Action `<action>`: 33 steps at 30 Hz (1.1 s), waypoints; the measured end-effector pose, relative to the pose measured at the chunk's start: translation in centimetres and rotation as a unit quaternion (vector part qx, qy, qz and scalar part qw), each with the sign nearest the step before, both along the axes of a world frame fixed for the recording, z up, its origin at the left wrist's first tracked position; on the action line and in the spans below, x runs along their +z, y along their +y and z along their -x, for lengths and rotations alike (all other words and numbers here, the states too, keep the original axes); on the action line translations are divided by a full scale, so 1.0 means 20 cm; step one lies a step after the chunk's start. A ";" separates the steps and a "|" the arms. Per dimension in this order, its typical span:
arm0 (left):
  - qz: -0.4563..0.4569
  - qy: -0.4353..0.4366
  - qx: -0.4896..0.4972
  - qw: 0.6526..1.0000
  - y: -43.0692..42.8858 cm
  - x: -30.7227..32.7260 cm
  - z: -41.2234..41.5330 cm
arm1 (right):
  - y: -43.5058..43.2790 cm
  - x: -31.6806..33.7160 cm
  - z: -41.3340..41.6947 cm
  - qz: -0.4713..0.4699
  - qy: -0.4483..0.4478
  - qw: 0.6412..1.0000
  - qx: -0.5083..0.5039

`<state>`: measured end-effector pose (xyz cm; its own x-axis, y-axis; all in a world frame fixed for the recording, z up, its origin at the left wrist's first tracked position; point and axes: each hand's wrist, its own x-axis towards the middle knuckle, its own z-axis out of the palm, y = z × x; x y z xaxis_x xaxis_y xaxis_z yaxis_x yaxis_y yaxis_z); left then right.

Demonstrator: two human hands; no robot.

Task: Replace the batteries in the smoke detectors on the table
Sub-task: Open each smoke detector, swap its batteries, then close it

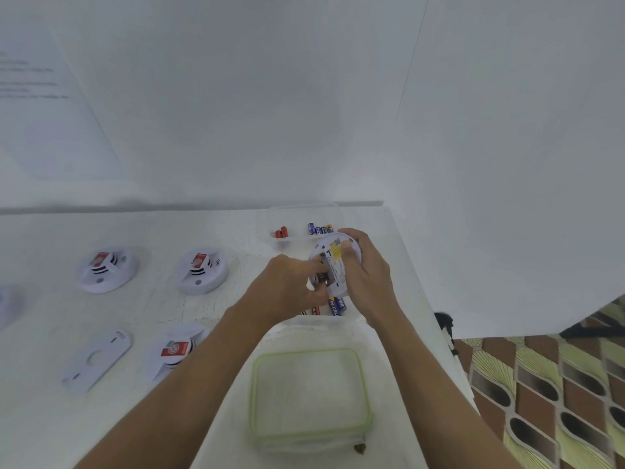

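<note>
The right hand (367, 275) grips an upturned smoke detector (334, 265) near the tabletop (135, 309)'s right edge. The left hand (291, 286)'s curled fingers touch its battery compartment, grasp unclear.

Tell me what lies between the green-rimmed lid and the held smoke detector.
In the head view, a clear tub with blue batteries sits between lid and detector.

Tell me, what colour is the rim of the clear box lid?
Light green rim, clearest in the head view.
</note>
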<state>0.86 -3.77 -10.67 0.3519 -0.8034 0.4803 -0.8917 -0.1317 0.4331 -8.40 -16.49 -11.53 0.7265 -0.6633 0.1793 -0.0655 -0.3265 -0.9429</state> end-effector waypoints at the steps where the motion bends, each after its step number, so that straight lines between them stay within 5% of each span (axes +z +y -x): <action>1: 0.001 0.002 0.000 1.000 0.00 0.00 0.00 | 0.00 0.00 0.00 -0.003 -0.001 1.000 0.002; 8: 0.008 0.026 -0.021 0.999 0.07 0.02 -0.02 | 0.00 0.03 0.02 -0.039 -0.012 0.999 0.002; 13: -0.067 0.031 -0.021 0.997 0.09 0.01 -0.07 | 0.01 0.00 0.04 -0.048 -0.010 0.999 0.019; 17: -0.016 0.186 0.025 0.982 0.07 0.03 -0.03 | 0.00 -0.01 0.04 -0.059 -0.021 0.998 0.006; 21: 0.035 0.338 0.124 0.932 0.04 0.04 -0.05 | -0.05 -0.02 0.04 -0.077 -0.019 0.996 -0.030; 25: -0.149 0.192 0.149 0.959 0.00 -0.01 -0.11 | -0.11 -0.02 0.05 -0.083 -0.017 0.995 -0.046; 33: -0.381 0.081 0.194 0.901 -0.16 -0.04 -0.16 | -0.17 0.02 0.00 -0.086 -0.020 0.995 -0.044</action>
<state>4.03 -7.04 -11.50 0.6924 -0.6804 -0.2401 -0.6488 -0.7327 0.2055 -8.32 -19.81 -11.18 0.6583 -0.7478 0.0856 -0.0471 -0.1545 -0.9869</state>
